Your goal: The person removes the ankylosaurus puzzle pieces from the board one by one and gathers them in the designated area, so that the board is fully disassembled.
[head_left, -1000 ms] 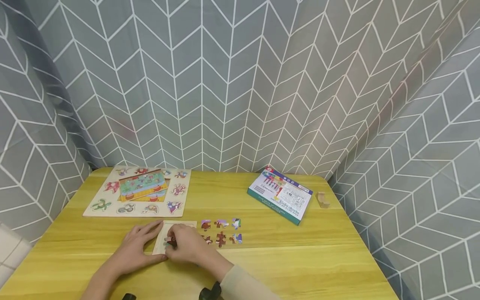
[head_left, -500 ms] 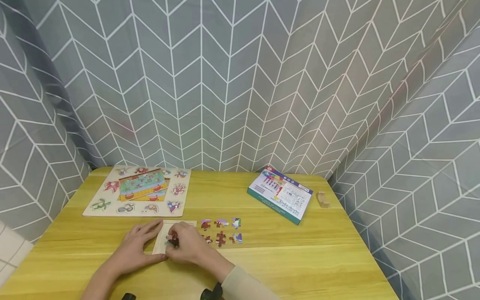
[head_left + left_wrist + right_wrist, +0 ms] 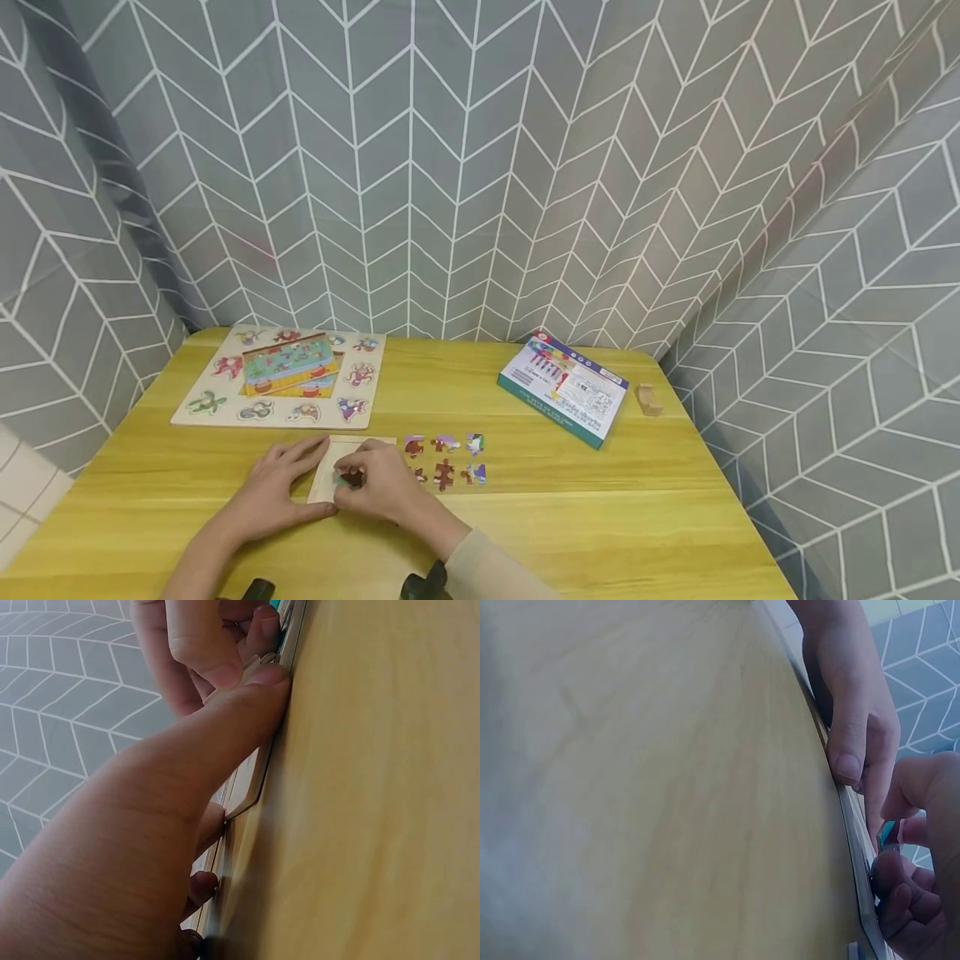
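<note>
A pale wooden puzzle tray (image 3: 322, 483) lies on the table near its front, partly covered by both hands. My left hand (image 3: 272, 487) spreads along the tray's left side, its thumb touching the near edge and its fingers reaching toward the far edge. With curled fingers, my right hand (image 3: 381, 482) pinches a small puzzle piece with dark and teal parts (image 3: 351, 478) low over the tray. The right wrist view shows a teal bit of the piece (image 3: 887, 831) between the fingertips. Whether it touches the tray floor is hidden.
Several loose jigsaw pieces (image 3: 444, 475) lie in two rows right of the tray. Behind it is a large animal picture board (image 3: 292, 411) with cards (image 3: 288, 367) on top. A puzzle box (image 3: 562, 387) and a small wooden block (image 3: 647, 400) stand at the back right.
The head view has shifted slightly. Both hands remain at the tray; the right fingers and the pinched puzzle piece have moved only a little, while the left hand keeps its place.
</note>
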### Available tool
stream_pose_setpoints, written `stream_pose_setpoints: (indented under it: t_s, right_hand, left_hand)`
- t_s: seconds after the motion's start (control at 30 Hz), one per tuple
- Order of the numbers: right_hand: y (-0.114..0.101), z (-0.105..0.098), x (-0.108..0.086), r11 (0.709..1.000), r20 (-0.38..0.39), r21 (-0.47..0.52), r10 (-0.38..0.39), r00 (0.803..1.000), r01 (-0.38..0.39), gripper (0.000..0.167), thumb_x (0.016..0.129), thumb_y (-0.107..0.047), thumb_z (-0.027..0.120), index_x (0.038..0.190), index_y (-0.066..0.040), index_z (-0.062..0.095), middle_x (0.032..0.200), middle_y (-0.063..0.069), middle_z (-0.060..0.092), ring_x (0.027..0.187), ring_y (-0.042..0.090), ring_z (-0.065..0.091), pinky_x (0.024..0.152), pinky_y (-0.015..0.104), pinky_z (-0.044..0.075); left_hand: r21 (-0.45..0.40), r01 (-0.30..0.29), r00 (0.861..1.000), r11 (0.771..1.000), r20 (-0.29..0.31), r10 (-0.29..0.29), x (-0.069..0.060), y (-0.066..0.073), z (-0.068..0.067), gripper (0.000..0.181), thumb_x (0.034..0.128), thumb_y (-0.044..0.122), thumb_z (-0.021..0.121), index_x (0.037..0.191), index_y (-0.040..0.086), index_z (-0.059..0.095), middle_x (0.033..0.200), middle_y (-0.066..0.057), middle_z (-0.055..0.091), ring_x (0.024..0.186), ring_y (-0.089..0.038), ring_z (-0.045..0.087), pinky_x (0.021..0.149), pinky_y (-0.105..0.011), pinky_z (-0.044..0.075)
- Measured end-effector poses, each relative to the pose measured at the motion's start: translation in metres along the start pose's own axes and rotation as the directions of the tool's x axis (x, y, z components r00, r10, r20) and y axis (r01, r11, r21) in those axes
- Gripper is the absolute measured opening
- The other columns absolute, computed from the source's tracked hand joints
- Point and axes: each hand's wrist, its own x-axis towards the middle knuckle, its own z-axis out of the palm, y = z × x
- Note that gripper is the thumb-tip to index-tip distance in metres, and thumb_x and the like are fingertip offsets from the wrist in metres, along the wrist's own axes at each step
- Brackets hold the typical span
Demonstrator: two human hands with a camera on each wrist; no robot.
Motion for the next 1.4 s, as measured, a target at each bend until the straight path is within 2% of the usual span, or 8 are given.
stream_pose_setpoints:
  t_s: [0.27,0.4,0.57,0.83,1.0,1.1,1.2,1.4]
  right_hand:
    - [0.001,-0.003,0.000,1.000,0.036,0.007,-0.001,0.999,0.001,0.037,0.085,-0.017,0.075,0.121,-0.009,0.082,0.093,-0.005,0.072,0.073,-0.011,0.047,0.062,0.003,0.041]
    - [0.002,-0.005,0.005,1.000,0.085,-0.023,0.001,0.996,0.001,0.036,0.092,-0.017,0.076,0.126,-0.004,0.077,0.099,-0.002,0.078,0.071,-0.012,0.051,0.066,0.003,0.043]
    - [0.005,-0.005,0.007,0.998,0.114,-0.057,0.027,0.993,-0.021,0.025,0.097,-0.018,0.078,0.120,-0.009,0.079,0.109,-0.002,0.078,0.087,-0.007,0.062,0.076,0.005,0.045]
    - [0.006,-0.014,0.007,0.988,0.174,-0.096,0.134,0.976,-0.119,0.047,0.093,-0.030,0.084,0.134,-0.011,0.073,0.128,0.001,0.072,0.114,0.008,0.067,0.094,0.018,0.052]
    - [0.001,-0.018,0.009,0.988,0.218,-0.120,0.123,0.968,-0.098,0.030,0.095,-0.027,0.082,0.121,-0.012,0.080,0.113,-0.002,0.073,0.095,0.000,0.063,0.079,0.011,0.048]
    - [-0.001,-0.017,0.010,0.990,0.212,-0.116,0.101,0.972,-0.078,0.020,0.096,-0.021,0.080,0.113,-0.013,0.083,0.105,-0.005,0.074,0.086,-0.003,0.060,0.072,0.008,0.045]
    - [-0.003,-0.017,0.009,0.991,0.189,-0.100,0.103,0.977,-0.086,0.019,0.095,-0.018,0.079,0.113,-0.014,0.083,0.104,-0.005,0.073,0.084,-0.004,0.058,0.070,0.008,0.043]
    - [0.001,-0.045,-0.007,0.981,0.113,0.083,0.163,0.980,-0.173,0.018,0.098,-0.014,0.077,0.116,-0.011,0.081,0.113,0.001,0.071,0.069,-0.004,0.050,0.062,0.012,0.044]
  left_hand:
    - [-0.001,0.006,1.000,1.000,0.010,-0.006,0.001,-0.002,0.002,0.104,0.0783,0.068,0.085,0.156,0.007,0.054,0.161,-0.009,0.050,0.122,-0.026,0.047,0.098,-0.057,0.037]
    - [0.007,-0.002,1.000,1.000,0.007,0.001,0.001,-0.002,0.002,0.103,0.0787,0.067,0.084,0.156,0.007,0.053,0.161,-0.009,0.049,0.121,-0.026,0.047,0.097,-0.056,0.038]
    - [0.014,-0.014,1.000,1.000,-0.001,0.014,-0.001,-0.002,0.001,0.102,0.0797,0.067,0.084,0.157,0.008,0.053,0.161,-0.010,0.050,0.118,-0.025,0.047,0.095,-0.055,0.038]
    - [0.013,0.003,1.000,1.000,0.016,-0.003,-0.001,0.000,-0.001,0.102,0.0798,0.067,0.084,0.157,0.008,0.053,0.162,-0.009,0.049,0.117,-0.024,0.046,0.096,-0.055,0.038]
    - [0.018,-0.004,1.000,1.000,0.024,0.004,0.001,0.000,-0.003,0.103,0.0803,0.067,0.083,0.158,0.008,0.052,0.162,-0.010,0.048,0.116,-0.023,0.046,0.096,-0.054,0.038]
    - [0.016,-0.009,1.000,1.000,0.023,0.009,0.001,-0.001,-0.004,0.102,0.0806,0.067,0.083,0.158,0.008,0.052,0.162,-0.010,0.048,0.116,-0.023,0.046,0.095,-0.053,0.038]
    - [0.013,-0.009,1.000,1.000,0.019,0.009,0.001,-0.001,-0.004,0.102,0.0803,0.066,0.084,0.157,0.008,0.052,0.162,-0.009,0.049,0.116,-0.023,0.046,0.096,-0.055,0.038]
    - [0.018,-0.006,1.000,1.000,0.029,0.005,0.001,-0.001,-0.002,0.103,0.0798,0.069,0.083,0.157,0.008,0.052,0.162,-0.010,0.049,0.116,-0.023,0.047,0.095,-0.055,0.039]
